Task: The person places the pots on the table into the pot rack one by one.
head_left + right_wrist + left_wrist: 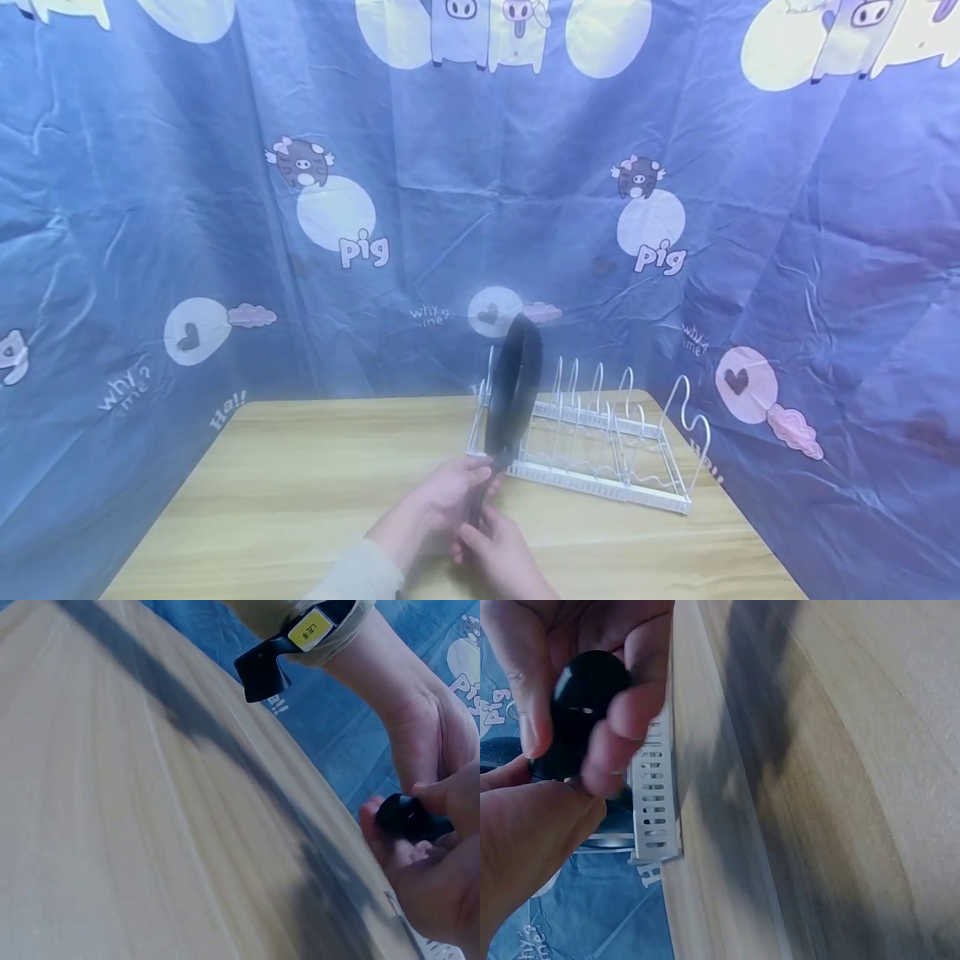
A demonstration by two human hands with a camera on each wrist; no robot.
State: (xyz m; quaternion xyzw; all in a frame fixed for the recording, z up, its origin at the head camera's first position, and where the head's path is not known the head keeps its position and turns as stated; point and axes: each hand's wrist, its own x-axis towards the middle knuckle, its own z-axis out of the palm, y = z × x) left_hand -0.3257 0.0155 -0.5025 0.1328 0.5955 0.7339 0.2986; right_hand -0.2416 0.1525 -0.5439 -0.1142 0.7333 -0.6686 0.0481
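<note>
A black frying pan stands up edge-on over the left end of a white wire rack. My left hand grips its handle close to the pan body. Lower down, my right hand holds the same handle between thumb and fingers. In the left wrist view the rounded handle end pokes out between the right hand's thumb and fingers, with the left hand beyond it. The right wrist view shows the handle end in the right hand; the fingers are slightly blurred.
The rack has several upright wire loops and a taller curved end at its right. It sits on a wooden table, toward the back right. Blue printed cloth hangs round the table's back and sides. A black wrist-camera mount sits on the left sleeve.
</note>
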